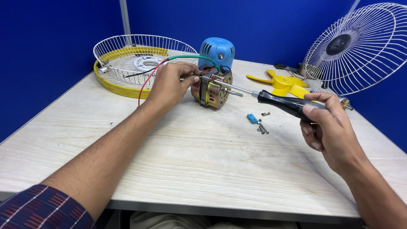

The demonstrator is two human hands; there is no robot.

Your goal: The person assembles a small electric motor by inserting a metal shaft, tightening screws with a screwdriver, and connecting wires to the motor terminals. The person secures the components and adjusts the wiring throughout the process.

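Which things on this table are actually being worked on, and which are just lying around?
In use:
left hand steadying the fan motor
right hand holding the screwdriver

Lying about:
yellow fan blade
blue motor cover
loose screws
small blue block
two wire guards

Both forearms are bare. The left arm carries a sleeve [44,210] pushed up near the elbow, dark navy with a maroon check pattern. The left hand [169,85] and right hand [328,127] are ungloved, without rings or watch.
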